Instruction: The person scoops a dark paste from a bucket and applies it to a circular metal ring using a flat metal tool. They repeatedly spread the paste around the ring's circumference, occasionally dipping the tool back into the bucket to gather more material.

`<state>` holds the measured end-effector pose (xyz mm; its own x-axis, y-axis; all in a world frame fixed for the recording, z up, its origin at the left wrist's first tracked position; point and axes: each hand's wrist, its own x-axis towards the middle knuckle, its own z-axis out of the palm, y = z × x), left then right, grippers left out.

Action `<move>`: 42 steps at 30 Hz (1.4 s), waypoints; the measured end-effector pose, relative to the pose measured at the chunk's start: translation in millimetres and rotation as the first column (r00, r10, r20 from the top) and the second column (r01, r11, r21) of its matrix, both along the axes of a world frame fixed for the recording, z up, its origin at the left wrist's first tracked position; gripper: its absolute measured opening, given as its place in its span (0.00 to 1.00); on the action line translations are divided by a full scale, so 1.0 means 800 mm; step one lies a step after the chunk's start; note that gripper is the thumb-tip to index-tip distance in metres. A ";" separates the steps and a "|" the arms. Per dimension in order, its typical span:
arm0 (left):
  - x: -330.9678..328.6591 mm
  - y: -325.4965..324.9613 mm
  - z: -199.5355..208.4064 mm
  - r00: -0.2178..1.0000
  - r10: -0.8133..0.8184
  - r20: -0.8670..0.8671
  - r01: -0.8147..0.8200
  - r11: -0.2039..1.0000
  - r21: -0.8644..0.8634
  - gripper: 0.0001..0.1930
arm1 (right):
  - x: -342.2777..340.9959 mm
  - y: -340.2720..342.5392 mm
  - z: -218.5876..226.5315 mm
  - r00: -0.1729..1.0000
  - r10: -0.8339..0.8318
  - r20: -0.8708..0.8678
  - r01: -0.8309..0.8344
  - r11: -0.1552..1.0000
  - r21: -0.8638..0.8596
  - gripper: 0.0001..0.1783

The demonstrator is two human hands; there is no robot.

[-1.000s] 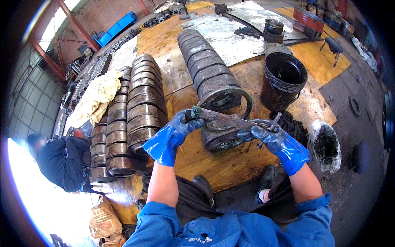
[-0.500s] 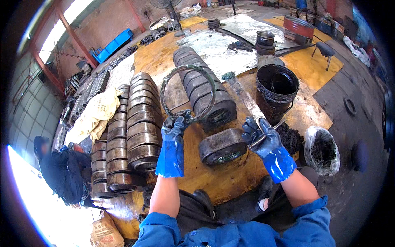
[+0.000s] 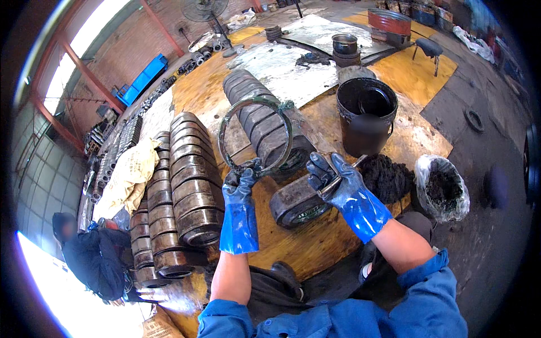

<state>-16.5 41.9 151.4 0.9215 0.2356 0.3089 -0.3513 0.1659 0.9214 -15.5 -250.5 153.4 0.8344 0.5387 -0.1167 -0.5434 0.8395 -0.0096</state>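
My left hand (image 3: 240, 197), in a blue rubber glove blackened at the fingers, grips the bottom of a greasy metal ring (image 3: 222, 135) held upright. In my right hand (image 3: 342, 183), gloved alike, is a long flat stick-like tool with a grease-smeared tip (image 3: 286, 105), which meets the ring's upper right. Motion blurs its shaft. A thin metal rod (image 3: 359, 161) also passes through the right hand's grip. Below and between the hands lies a short dark cylindrical part (image 3: 287, 205) with green grease inside. Behind the ring stretches a row of dark cylindrical parts (image 3: 253, 107).
Rows of brown metal cylinders (image 3: 194, 174) lie at left. A black bucket (image 3: 366, 112), a heap of dark grease (image 3: 386, 177) and a plastic-lined container (image 3: 445, 188) stand at right. A person in dark clothes (image 3: 98, 256) is at far left; a fan (image 3: 205, 8) stands behind.
My right hand has moved left and slightly up, bringing the tool's tip from beside the ring onto its upper right. The left hand still holds the ring. The head view has shifted slightly.
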 end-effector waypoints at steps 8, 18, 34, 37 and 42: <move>-0.005 0.004 0.010 0.999 0.041 0.005 -0.038 0.948 -0.316 0.18 | -0.005 0.000 0.008 0.997 0.014 0.076 -0.018 0.998 0.052 0.16; -0.005 0.026 0.020 0.997 0.010 0.083 0.015 0.955 -0.296 0.18 | -0.021 0.022 -0.011 0.986 0.151 0.071 -0.152 0.988 0.009 0.24; -0.020 0.030 0.024 0.983 -0.087 0.163 0.091 0.996 -0.018 0.13 | -0.007 -0.010 0.007 0.981 0.150 0.126 -0.151 0.988 0.004 0.24; -0.029 0.041 0.029 0.988 -0.090 0.126 0.080 0.994 0.079 0.12 | -0.007 -0.011 0.015 0.973 0.167 0.161 -0.166 0.986 -0.023 0.25; -0.032 0.036 0.034 0.986 -0.142 0.086 0.126 0.978 0.163 0.12 | -0.010 -0.021 0.023 0.970 0.092 0.225 -0.065 0.990 -0.125 0.26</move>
